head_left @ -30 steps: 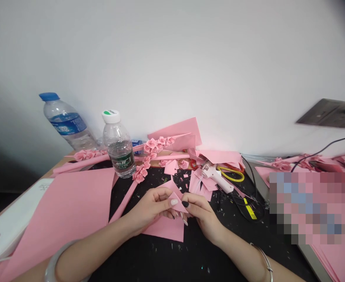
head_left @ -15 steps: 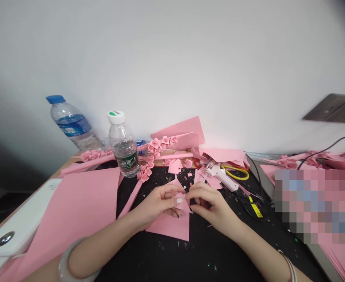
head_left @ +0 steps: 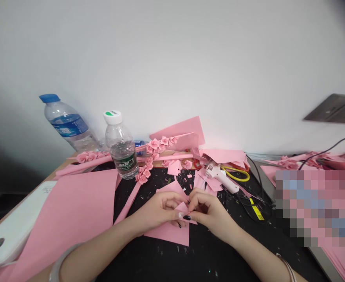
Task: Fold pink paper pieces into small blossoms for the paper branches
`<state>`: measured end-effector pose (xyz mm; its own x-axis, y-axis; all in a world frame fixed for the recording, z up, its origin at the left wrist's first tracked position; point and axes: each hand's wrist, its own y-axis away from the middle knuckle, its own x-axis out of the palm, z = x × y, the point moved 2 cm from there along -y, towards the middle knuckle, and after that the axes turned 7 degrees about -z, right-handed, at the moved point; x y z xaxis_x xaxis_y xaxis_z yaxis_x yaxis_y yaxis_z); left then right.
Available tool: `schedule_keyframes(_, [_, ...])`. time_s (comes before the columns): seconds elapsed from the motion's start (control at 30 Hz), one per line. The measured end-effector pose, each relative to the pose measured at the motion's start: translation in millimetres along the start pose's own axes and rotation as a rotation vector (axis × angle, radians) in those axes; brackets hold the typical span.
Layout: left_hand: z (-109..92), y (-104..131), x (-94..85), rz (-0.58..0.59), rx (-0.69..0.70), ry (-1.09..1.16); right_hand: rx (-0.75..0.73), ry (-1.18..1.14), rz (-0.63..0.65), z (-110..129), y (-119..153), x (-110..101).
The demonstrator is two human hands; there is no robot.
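On my head-camera feed, the left hand (head_left: 157, 209) pinches a small folded piece of pink paper (head_left: 182, 207) between thumb and fingers, while the right hand (head_left: 210, 209) — thumb and curled fingers drawn together — grips its right edge. I log the folded piece as held above a flat, pale-pink paper sheet (head_left: 172, 235) on the black-topped counter (head_left: 149, 262). Farther back lie a pale glue gun (head_left: 223, 179), to the right, and a pink paper-flower stem (head_left: 144, 175), to the left, beside an upright clear plastic bottle with a white cap (head_left: 121, 150).
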<state>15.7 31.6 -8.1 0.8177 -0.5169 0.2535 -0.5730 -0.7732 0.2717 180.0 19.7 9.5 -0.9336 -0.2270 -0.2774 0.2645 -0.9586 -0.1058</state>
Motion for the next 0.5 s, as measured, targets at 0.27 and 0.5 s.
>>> schedule_keyframes(0.27, [5.5, -2.9, 3.3, -0.088, 0.066, 0.022, 0.043, 0.022, -0.072, -2.7, 0.2, 2.5])
schedule_keyframes(0.5, [3.9, -2.2, 5.3, -0.105, 0.096, -0.018, 0.081, 0.019, -0.121, -6.2, 2.3, 7.1])
